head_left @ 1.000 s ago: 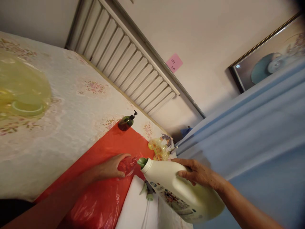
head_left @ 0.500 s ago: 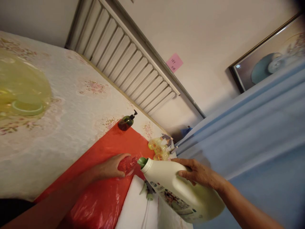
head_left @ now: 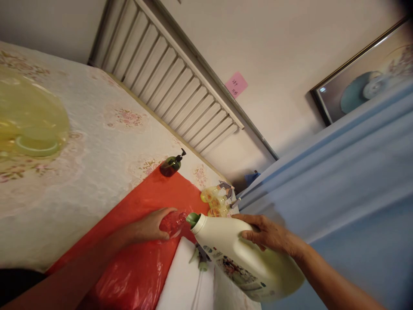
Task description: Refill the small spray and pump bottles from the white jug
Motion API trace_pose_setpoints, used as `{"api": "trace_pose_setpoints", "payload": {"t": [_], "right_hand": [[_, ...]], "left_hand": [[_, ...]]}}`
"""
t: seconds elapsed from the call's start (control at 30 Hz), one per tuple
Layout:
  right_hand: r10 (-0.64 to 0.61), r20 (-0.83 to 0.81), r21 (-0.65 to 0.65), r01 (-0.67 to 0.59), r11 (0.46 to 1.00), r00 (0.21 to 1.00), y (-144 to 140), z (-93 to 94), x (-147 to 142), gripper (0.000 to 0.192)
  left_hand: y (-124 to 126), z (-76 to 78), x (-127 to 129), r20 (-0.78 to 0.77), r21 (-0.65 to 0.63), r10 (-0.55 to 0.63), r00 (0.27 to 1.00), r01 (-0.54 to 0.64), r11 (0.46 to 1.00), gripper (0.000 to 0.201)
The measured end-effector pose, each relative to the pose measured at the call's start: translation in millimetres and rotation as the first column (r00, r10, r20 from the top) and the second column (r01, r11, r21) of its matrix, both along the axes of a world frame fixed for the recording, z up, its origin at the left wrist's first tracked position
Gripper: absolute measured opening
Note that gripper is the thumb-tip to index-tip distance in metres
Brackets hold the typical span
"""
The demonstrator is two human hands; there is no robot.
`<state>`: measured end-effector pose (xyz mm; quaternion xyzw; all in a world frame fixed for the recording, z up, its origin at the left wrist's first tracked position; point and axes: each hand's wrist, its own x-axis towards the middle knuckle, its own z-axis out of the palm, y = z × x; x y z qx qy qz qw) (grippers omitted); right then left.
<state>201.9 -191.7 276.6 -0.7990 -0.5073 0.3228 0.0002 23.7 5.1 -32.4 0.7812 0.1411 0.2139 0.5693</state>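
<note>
We are tipping a big cream-white plastic detergent jug (head_left: 248, 262) so its green spout (head_left: 192, 219) is meeting the mouth of a small clear plastic bottle (head_left: 173, 224).

Over the lace-patterned table (head_left: 80, 172), a glossy red plastic sheet (head_left: 138, 258) is lying under our work. Our right hand (head_left: 269, 234) is closing around the jug's upper side, holding it tilted above the table edge; it looks bulky and probably heavy with liquid, its smooth wall likely slippery, so we judge a grip at the handle or neck best. Our left hand (head_left: 151, 226) is wrapping around the small bottle, which is standing on the red sheet; it seems light and thin-walled, so we would be gripping its body gently. A dark green pump bottle (head_left: 172, 164) is standing well apart.
</note>
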Motion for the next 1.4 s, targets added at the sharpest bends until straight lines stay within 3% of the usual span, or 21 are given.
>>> {"api": "trace_pose_setpoints", "payload": {"t": [0.37,0.7,1.4], "right_hand": [[0.003,-0.013,0.001,-0.003,1.0,1.0,-0.9,-0.4,1.9,0.059],[0.001,-0.006,-0.001,-0.001,1.0,1.0,-0.8,0.4,1.4,0.058],[-0.001,0.018,-0.009,0.001,1.0,1.0,0.0,0.5,2.6,0.058]], "left_hand": [[-4.5,16.7,-9.7,0.03,-0.007,-0.003,1.0,0.003,1.0,0.077],[-4.0,14.2,-8.2,0.017,-0.029,-0.006,1.0,0.007,1.0,0.077],[-6.5,25.5,-12.2,-0.006,-0.053,-0.006,1.0,0.006,0.999,0.075]]}}
